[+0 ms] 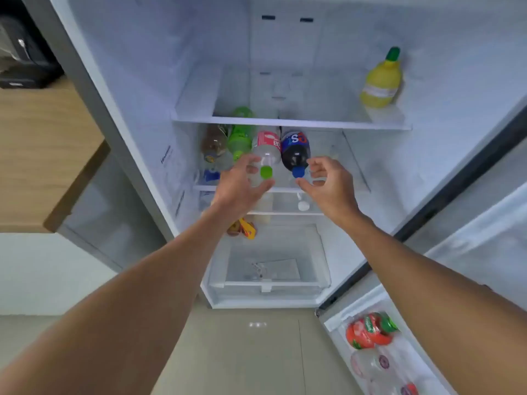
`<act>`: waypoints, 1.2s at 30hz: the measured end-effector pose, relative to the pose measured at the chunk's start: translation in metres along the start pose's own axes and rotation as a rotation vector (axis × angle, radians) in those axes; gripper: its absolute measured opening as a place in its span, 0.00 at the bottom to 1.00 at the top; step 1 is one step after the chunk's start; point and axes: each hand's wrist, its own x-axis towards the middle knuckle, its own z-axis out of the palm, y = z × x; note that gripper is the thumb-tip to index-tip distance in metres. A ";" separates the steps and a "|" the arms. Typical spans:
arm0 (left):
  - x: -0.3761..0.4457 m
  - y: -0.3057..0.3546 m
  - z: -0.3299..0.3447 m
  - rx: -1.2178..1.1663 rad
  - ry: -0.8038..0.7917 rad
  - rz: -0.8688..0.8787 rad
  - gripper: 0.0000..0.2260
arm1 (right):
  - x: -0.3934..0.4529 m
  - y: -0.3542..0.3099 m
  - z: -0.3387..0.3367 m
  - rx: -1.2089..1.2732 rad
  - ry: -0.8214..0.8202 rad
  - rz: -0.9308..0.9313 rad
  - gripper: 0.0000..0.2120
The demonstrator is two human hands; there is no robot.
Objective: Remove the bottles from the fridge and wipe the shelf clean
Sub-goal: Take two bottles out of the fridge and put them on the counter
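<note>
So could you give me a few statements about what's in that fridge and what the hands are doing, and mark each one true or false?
1. The yellow bottle with a green cap stands alone on the upper shelf. True.
2. The dark cola bottle has a red cap. False: its cap is blue.
3. The left hand reaches toward the clear bottle with a green cap, with its fingers open. True.
4. The bottles on the middle shelf stand upright. False: they lie on their sides, caps facing outward.
5. The right hand holds a cloth. False: it is empty, its fingers open near the blue cap.
6. The fridge door is open, with bottles in its rack. True.
</note>
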 end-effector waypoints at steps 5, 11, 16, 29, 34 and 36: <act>0.032 -0.029 0.033 0.028 -0.005 -0.008 0.29 | 0.025 0.033 0.037 -0.047 0.030 -0.026 0.25; 0.055 -0.042 0.052 -0.060 0.065 -0.028 0.27 | 0.036 0.053 0.054 -0.035 0.087 -0.018 0.24; 0.056 -0.039 0.066 -0.041 0.130 -0.011 0.22 | 0.033 0.057 0.056 0.010 0.144 0.000 0.21; 0.023 0.000 0.046 -0.264 0.402 0.148 0.16 | 0.007 0.014 0.016 -0.001 0.209 -0.097 0.20; 0.003 0.018 0.017 -0.187 0.451 0.214 0.15 | -0.001 -0.023 -0.007 -0.029 0.253 -0.114 0.18; -0.003 0.026 0.003 -0.167 0.462 0.234 0.16 | 0.000 -0.042 -0.018 -0.048 0.279 -0.130 0.17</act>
